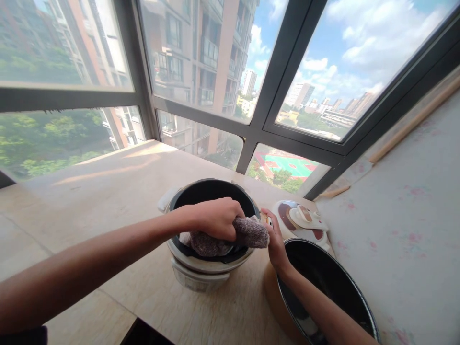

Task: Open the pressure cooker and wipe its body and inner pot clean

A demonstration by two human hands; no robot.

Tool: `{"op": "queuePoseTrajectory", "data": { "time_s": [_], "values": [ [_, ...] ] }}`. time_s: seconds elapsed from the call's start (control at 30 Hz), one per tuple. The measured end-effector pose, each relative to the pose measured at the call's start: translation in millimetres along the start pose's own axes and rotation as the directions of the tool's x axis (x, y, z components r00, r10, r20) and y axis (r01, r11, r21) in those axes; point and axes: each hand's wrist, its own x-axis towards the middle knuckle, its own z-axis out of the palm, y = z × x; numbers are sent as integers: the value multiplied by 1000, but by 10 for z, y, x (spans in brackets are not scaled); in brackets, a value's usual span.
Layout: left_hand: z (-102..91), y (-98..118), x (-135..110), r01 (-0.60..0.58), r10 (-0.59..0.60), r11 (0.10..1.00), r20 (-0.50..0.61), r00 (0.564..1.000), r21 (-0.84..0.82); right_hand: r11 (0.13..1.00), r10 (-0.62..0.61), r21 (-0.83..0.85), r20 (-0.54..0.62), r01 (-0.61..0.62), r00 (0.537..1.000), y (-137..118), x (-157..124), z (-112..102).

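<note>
My left hand (219, 218) is closed on a grey-purple cloth (251, 232), a towel-like piece with a speckled pile. Part of the cloth hangs down inside the open electric cooker (210, 262), against the near side of its dark interior. The cooker has a pale body and stands upright on the ledge. At its right side, my right hand (275, 239) is curled around the rim area, apparently gripping the cooker there. The folded end of the cloth reaches this hand and partly covers its fingers.
A big dark-lined pot (327, 287) stands at lower right, under my right forearm. Behind it rests a white and brown cooker lid (302, 218) beside the wallpapered wall (406, 230). The marble-like ledge (108, 191) runs up to framed windows (197, 115). A black object (145, 333) shows at the bottom edge.
</note>
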Motion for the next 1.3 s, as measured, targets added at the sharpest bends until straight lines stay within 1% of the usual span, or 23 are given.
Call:
{"op": "queuePoseTrajectory", "data": {
  "time_s": [0.07,0.13,0.23,0.3,0.4,0.53,0.63,0.7,0.8,0.93,1.03,1.13,1.2,1.3],
  "values": [
    [20,-80,-88,11,-10,1000,41,999,-21,1000,-10,-20,-3,10,1000,-10,-4,0],
    [49,-159,-137,21,-22,1000,86,996,11,999,-23,-29,1,23,1000,-10,-4,1],
    [138,-265,-138,52,-77,987,162,984,155,999,-25,-23,16,25,1000,1,-2,-7],
    [218,-326,-111,68,-115,962,165,980,266,1000,-23,-17,25,23,999,10,-2,-14],
    [311,-421,-59,122,-166,933,104,981,339,999,-32,-18,25,32,999,15,-4,-21],
    [336,-620,35,253,-255,893,-43,966,371,999,-48,-10,25,48,999,0,-9,-17],
    [343,-804,132,313,-281,855,-137,950,414,999,-54,4,30,54,998,-17,-12,-12],
    [366,-899,202,326,-286,845,-157,945,425,999,-54,7,30,54,998,-24,-14,-10],
    [413,-972,302,294,-276,846,-107,955,444,999,-51,3,30,51,998,-29,-18,-13],
    [408,-1008,414,182,-231,857,45,972,482,999,-46,-7,22,46,999,-33,-22,-16],
    [350,-1041,472,152,-242,880,149,959,450,999,-44,-13,18,45,999,-35,-22,-15],
    [321,-1044,513,134,-237,897,203,950,421,999,-44,-21,10,44,999,-37,-24,-15],
    [341,-1011,547,84,-186,903,208,960,421,999,-35,-20,8,35,999,-42,-26,-16],
    [416,-926,629,-52,-50,896,215,975,441,1000,-24,-11,8,24,1000,-52,-32,-17]
  ]
}}
